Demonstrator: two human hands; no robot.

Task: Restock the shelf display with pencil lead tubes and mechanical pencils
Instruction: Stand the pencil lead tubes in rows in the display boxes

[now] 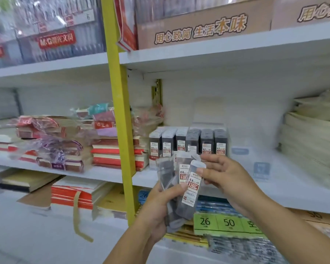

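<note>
Bright, even shop light falls from above, leaving soft shadow under the white shelf boards (217,52). Glare flecks the plastic-wrapped stock (46,25) far left. Motion blur smears most of the view, heaviest at both sides. The near lead tubes (191,185) read sharpest. Straight lines bow at the edges.

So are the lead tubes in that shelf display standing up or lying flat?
Standing up: the lead tubes sit upright in side-by-side rows, with their labels facing out.
</note>
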